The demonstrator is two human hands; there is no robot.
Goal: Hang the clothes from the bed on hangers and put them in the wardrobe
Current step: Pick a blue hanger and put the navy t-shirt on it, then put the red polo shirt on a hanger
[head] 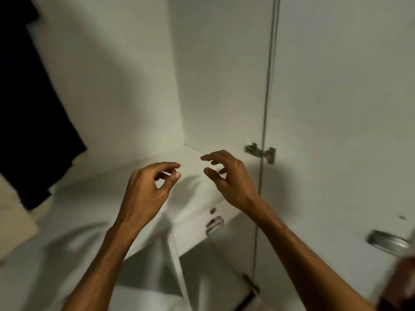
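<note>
Wardrobe point(224, 75) — left hand point(146, 191), right hand point(231, 178) loose-fingered

Dark garment point(33, 113) hangs at left inside white wardrobe point(139, 86), w/ door point(336, 97) open at rt.

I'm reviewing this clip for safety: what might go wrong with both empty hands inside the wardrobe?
The right hand hovers near the metal hinge; if the wardrobe door swung, fingers might get pinched. The left hand, held low over the drawer unit, might knock against its top.
</note>
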